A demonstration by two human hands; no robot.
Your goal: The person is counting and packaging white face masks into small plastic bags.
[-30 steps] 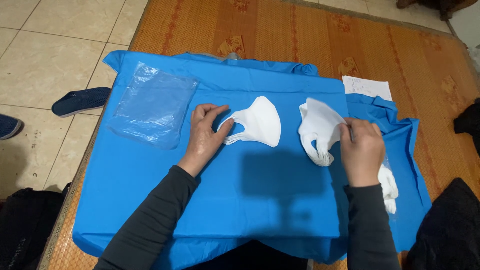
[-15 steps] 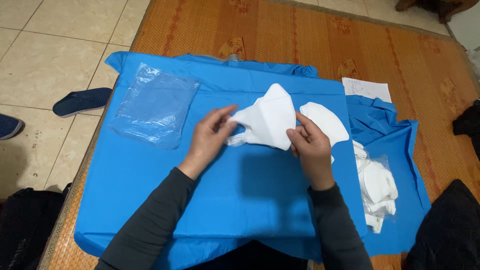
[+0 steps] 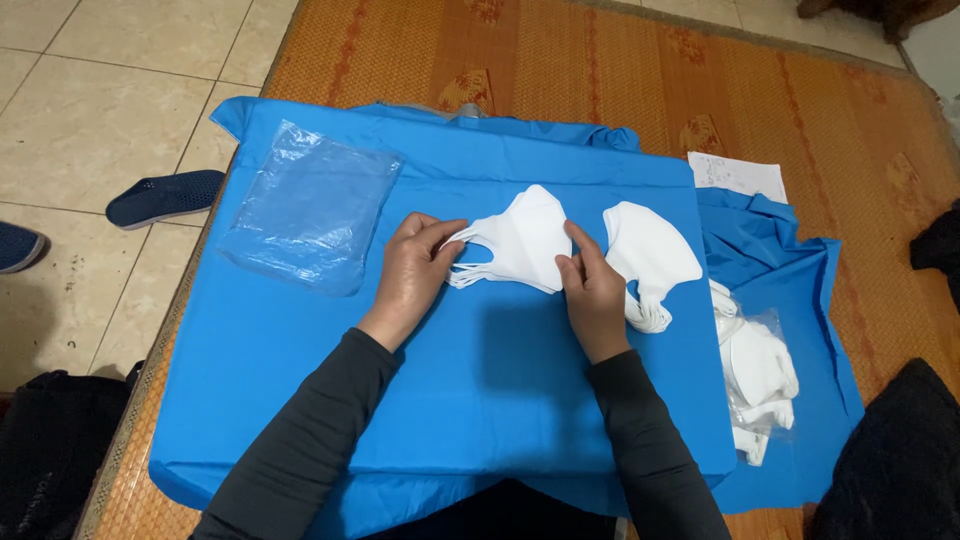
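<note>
Fingers [image 3: 446, 238] on level, peak-up mask [image 3: 525, 240]

An orange woven mat [image 3: 560, 60] covers pale floor tiles [image 3: 90, 110], where a dark shoe [image 3: 165, 196] lies.

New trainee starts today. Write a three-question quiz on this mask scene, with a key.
1. True or false: both hands touch the same mask.
2. What lies beside the left hand, toward the cloth's left edge? A) a clear plastic bag B) a pair of scissors C) a cardboard box
3. Fill in: the second mask lies on the blue ____, just beyond the right hand.

Key
1. True: the left hand pinches the ear-loop end, the right hand holds the other edge.
2. A, the plastic bag.
3. cloth
</note>
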